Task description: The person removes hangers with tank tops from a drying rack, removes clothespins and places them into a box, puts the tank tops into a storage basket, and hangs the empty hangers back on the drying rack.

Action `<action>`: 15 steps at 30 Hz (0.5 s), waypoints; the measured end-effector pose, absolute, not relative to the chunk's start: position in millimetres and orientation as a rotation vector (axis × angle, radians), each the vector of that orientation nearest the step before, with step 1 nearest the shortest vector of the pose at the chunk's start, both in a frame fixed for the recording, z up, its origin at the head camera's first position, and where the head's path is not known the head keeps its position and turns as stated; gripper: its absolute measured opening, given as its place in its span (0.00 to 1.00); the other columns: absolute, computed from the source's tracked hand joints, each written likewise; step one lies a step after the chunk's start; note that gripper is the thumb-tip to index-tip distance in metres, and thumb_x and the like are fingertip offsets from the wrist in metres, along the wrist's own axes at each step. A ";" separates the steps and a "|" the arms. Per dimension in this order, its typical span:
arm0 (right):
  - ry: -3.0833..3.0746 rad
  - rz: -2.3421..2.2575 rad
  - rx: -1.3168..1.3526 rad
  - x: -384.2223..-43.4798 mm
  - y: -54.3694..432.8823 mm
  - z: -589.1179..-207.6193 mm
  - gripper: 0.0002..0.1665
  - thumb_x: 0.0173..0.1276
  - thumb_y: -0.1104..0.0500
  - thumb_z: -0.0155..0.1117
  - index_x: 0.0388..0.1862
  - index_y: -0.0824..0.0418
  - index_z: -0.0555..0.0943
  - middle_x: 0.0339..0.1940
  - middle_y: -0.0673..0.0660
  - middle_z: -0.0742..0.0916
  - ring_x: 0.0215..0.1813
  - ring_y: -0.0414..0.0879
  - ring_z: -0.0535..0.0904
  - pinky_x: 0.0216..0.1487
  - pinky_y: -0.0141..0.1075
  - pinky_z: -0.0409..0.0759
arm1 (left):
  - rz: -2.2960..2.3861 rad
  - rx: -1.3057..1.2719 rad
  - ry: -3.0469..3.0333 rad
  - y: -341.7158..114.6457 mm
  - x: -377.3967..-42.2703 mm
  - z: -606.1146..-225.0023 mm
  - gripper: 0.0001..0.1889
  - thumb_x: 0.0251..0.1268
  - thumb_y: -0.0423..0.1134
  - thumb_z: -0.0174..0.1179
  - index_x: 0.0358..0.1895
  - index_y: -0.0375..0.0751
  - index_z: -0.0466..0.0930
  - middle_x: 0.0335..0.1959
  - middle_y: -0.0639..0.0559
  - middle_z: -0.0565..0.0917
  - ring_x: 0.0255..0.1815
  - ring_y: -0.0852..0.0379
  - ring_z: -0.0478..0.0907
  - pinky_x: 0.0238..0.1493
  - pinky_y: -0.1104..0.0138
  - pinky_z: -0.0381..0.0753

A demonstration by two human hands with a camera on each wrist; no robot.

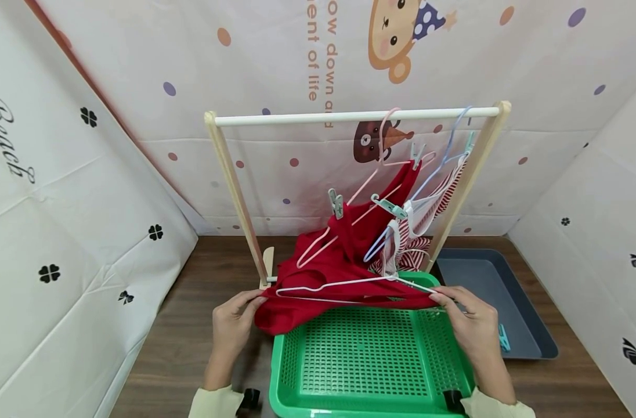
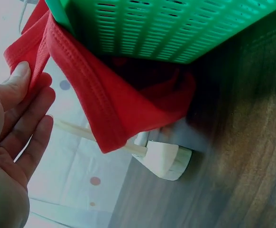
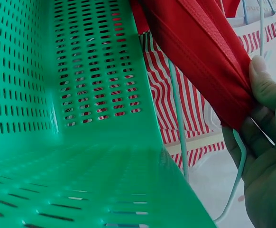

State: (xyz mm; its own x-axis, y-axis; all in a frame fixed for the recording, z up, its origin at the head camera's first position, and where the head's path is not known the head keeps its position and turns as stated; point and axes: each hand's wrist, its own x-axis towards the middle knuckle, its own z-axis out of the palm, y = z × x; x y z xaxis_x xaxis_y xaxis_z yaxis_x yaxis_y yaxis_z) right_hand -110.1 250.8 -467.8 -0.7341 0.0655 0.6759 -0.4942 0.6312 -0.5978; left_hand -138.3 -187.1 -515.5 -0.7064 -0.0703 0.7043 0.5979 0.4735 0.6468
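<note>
My left hand (image 1: 233, 319) pinches the left edge of a red garment (image 1: 284, 316) between thumb and fingers. My right hand (image 1: 472, 319) pinches its other end, close to the tip of a white hanger (image 1: 323, 286). The cloth is stretched between both hands, above the back of a green basket (image 1: 360, 348). The hanger lies along the garment's upper edge. In the left wrist view a loose corner of red cloth (image 2: 109, 104) droops beside the basket. In the right wrist view the thumb presses the red cloth (image 3: 214, 61) against the fingers.
Behind stands a wooden rack with a white rod (image 1: 307, 118). From it hang red cloth on a pink hanger (image 1: 362, 188) and a red-striped garment (image 1: 451, 188) on a blue hanger, with clothespins (image 1: 336, 203). A grey tray (image 1: 506, 302) with a blue clothespin (image 1: 503, 338) lies right.
</note>
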 end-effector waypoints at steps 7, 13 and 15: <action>-2.142 1.123 0.349 -108.5 248.3 -468.1 0.18 0.57 0.82 0.76 0.41 0.64 0.93 0.36 0.56 0.91 0.40 0.28 0.84 0.38 0.19 0.76 | -1.208 -0.418 -2.074 -187.6 -138.1 -521.5 0.14 0.53 0.18 0.77 0.40 0.38 0.93 0.36 0.48 0.92 0.33 0.52 0.89 0.40 0.80 0.82; -2.152 1.106 0.341 -107.8 245.8 -467.7 0.19 0.57 0.81 0.77 0.41 0.63 0.93 0.37 0.55 0.91 0.40 0.28 0.83 0.38 0.19 0.76 | -1.229 -0.423 -2.122 -187.1 -136.1 -517.2 0.14 0.53 0.19 0.77 0.41 0.39 0.93 0.39 0.50 0.92 0.36 0.54 0.90 0.43 0.79 0.83; -2.154 1.096 0.344 -108.0 245.5 -467.7 0.19 0.56 0.81 0.77 0.41 0.63 0.93 0.37 0.55 0.91 0.40 0.27 0.83 0.37 0.19 0.76 | -1.223 -0.437 -2.134 -185.9 -135.7 -514.8 0.14 0.53 0.20 0.77 0.41 0.39 0.93 0.39 0.51 0.92 0.36 0.53 0.90 0.43 0.79 0.83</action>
